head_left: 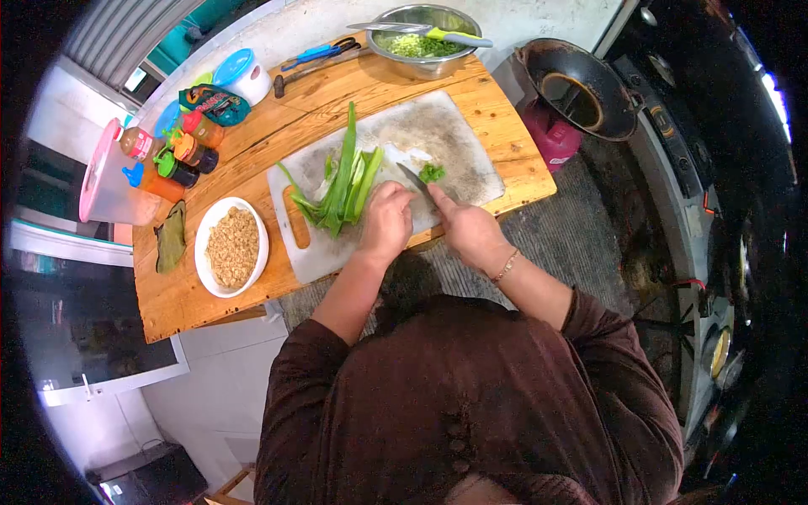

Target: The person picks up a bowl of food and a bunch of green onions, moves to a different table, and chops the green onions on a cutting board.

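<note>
A knife [414, 178] is gripped in my right hand [473, 231], its blade pointing up and left over the white cutting board [459, 135]. Close to the blade, my left hand [390, 220] is closed with its fingers curled under; whatever they hold is hidden. Just left of that hand lies a bunch of long green leaves and stalks [343, 187], which look like leeks or scallions. A small heap of chopped greens [432, 172] sits on the board at the right of the blade.
A steel bowl [421, 63] of chopped greens stands at the back, a second knife [454, 36] across its rim. On the left are a white bowl [202, 252] with brown crumbly food and several sauce bottles [172, 168]. A wok [581, 84] stands beyond the table's right end.
</note>
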